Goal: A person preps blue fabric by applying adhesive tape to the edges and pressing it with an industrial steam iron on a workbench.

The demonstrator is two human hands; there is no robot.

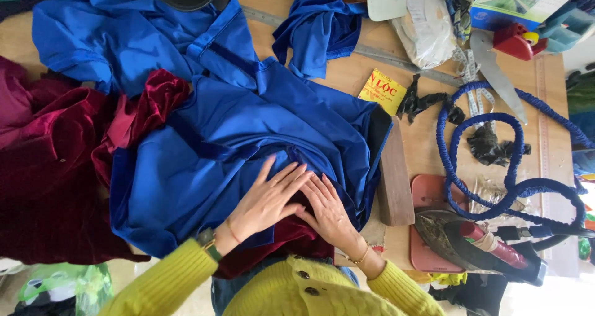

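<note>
The left hand and right hand are lying flat, fingers spread, pressing down on glossy blue fabric heaped mid-desk. Crimson velvet is peeking from beneath the palms and spreading left. Folds are hiding the blue fabric's shape. An iron is resting near right.

Surface: I am working at a wooden table, its bare boards showing mostly on my right.
Cloth: blue fabric is spreading across the middle; dark red velvet is lying to the left.
Right side: an iron is resting on a pink mat, beside a wooden block.
Far edge: a blue braided cord is coiling near a yellow packet and a metal ruler.
</note>
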